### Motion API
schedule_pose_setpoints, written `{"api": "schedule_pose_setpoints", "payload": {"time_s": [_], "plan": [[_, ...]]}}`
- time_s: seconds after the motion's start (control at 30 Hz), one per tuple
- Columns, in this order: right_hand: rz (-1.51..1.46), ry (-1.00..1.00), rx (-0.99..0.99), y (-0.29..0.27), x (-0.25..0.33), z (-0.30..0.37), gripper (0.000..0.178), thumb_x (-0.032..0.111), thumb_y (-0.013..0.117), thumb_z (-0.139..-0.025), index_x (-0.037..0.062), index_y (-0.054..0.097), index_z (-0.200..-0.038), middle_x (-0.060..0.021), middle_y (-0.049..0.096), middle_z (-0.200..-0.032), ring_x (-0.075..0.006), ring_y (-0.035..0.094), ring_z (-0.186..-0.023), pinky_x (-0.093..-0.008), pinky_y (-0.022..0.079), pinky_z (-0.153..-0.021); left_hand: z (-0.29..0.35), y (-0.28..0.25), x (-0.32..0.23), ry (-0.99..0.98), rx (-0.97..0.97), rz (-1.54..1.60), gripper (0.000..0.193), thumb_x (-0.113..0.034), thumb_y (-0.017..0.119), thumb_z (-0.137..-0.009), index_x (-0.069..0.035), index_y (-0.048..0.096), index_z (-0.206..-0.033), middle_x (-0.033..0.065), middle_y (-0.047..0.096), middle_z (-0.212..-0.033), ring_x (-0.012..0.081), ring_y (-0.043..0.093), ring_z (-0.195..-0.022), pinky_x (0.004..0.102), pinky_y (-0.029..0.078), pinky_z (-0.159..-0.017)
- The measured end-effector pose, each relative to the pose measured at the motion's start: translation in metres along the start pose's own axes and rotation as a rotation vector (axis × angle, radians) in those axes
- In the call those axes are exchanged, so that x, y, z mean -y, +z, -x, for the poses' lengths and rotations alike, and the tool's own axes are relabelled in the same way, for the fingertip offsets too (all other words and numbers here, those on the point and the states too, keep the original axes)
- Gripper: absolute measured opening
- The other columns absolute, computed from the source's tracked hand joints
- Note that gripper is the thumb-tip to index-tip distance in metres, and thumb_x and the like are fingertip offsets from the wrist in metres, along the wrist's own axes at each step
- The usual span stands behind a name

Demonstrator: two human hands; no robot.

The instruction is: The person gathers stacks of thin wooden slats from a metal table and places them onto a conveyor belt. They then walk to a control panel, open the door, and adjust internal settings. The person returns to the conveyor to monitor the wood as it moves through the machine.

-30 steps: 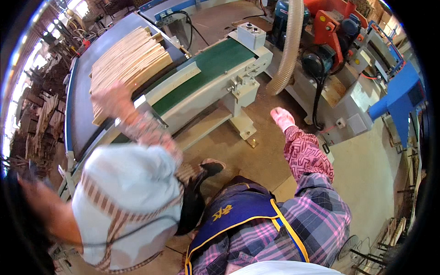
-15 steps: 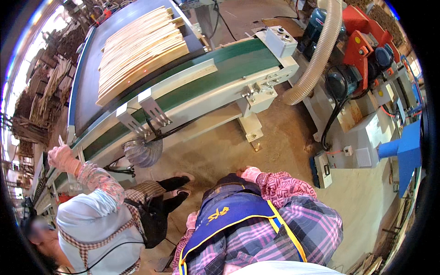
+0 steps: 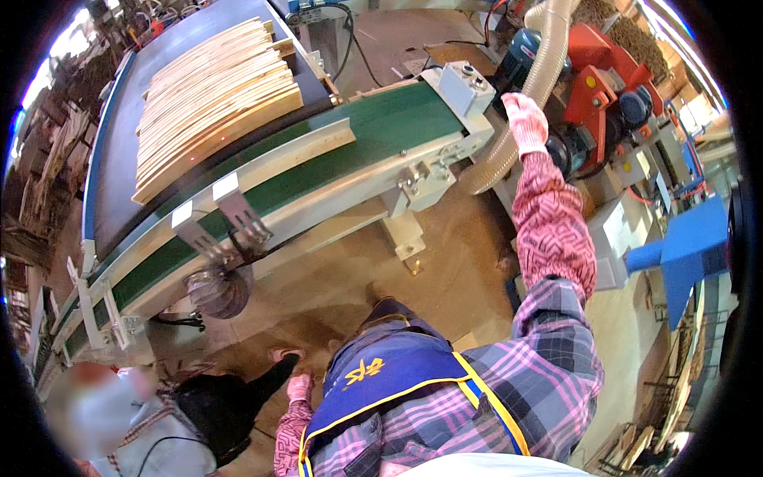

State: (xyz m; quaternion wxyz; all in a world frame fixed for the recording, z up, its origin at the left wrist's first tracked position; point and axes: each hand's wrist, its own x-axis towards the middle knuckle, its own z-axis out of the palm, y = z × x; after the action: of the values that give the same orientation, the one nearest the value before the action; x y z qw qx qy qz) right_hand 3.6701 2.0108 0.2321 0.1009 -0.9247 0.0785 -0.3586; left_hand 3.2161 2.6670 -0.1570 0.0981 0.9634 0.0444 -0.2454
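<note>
My right hand (image 3: pixel 527 124), in a pink and white glove, is raised at the end of my outstretched arm. It appears in front of the ribbed clear hose (image 3: pixel 497 163), just right of the grey control box (image 3: pixel 465 89) at the conveyor's end; whether it touches the hose I cannot tell. Its fingers look stretched out, and nothing shows in them. My left hand (image 3: pixel 300 388), gloved too, hangs low beside my blue apron (image 3: pixel 389 370), its fingers not clear. Across from me, a stack of thin wooden strips (image 3: pixel 214 103) lies on the dark blue belt (image 3: pixel 111 175).
The green conveyor belt (image 3: pixel 397 119) with its metal guide rail (image 3: pixel 310 143) runs in front of me. A co-worker (image 3: pixel 159 429) is bent over at lower left. Red machinery (image 3: pixel 596 95) with motors and a blue metal part (image 3: pixel 687 250) stand at the right.
My right hand has risen from beside my waist, out to the upper right near the hose. The co-worker has lowered an arm and bent down toward the lower left. My view has shifted slightly.
</note>
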Motion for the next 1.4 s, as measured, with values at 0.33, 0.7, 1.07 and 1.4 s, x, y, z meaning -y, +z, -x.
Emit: {"api": "schedule_pose_setpoints", "payload": {"time_s": [0.33, 0.7, 1.07, 1.4], "plan": [[0.332, 0.127, 0.562, 0.039, 0.073, -0.143, 0.066, 0.07, 0.043, -0.092, 0.0188, 0.066, -0.126, -0.0048, 0.062, -0.135, -0.0277, 0.056, -0.126, -0.0445, 0.043, -0.101, -0.064, -0.027, -0.142, -0.351, 0.397, 0.36, 0.053, -0.054, 0.042, -0.094, -0.019, 0.065, -0.127, 0.0156, 0.063, -0.13, 0.0391, 0.061, -0.118, 0.0472, 0.05, -0.095], [0.308, -0.038, 0.619, 0.072, 0.062, -0.168, 0.05, 0.048, 0.059, -0.083, 0.0097, 0.074, -0.111, -0.0117, 0.072, -0.114, -0.032, 0.066, -0.112, -0.0441, 0.051, -0.093, -0.076, -0.009, -0.126, -0.06, -0.051, 0.365, 0.038, -0.029, 0.055, -0.091, -0.015, 0.061, -0.125, 0.0183, 0.073, -0.096, 0.0403, 0.07, -0.091, 0.0517, 0.056, -0.074], [0.461, -0.75, 0.405, 0.125, -0.064, -0.179, 0.028, 0.021, 0.059, -0.086, 0.0171, 0.064, -0.114, -0.0093, 0.066, -0.104, -0.0235, 0.062, -0.097, -0.0377, 0.05, -0.086, -0.06, -0.079, -0.162, -0.047, 0.131, 0.279, 0.036, -0.025, 0.044, -0.097, -0.018, 0.056, -0.13, 0.0183, 0.067, -0.109, 0.0327, 0.065, -0.105, 0.0447, 0.053, -0.086], [0.42, -0.71, 0.657, 0.179, -0.027, -0.231, 0.012, 0.014, 0.059, -0.087, 0.0142, 0.07, -0.089, -0.0136, 0.07, -0.093, -0.0295, 0.069, -0.089, -0.0418, 0.053, -0.07, -0.023, -0.035, -0.15, -0.381, 0.076, 0.805, 0.052, -0.052, 0.042, -0.096, -0.017, 0.063, -0.129, 0.0151, 0.061, -0.134, 0.0345, 0.055, -0.126, 0.0444, 0.042, -0.106]]}}
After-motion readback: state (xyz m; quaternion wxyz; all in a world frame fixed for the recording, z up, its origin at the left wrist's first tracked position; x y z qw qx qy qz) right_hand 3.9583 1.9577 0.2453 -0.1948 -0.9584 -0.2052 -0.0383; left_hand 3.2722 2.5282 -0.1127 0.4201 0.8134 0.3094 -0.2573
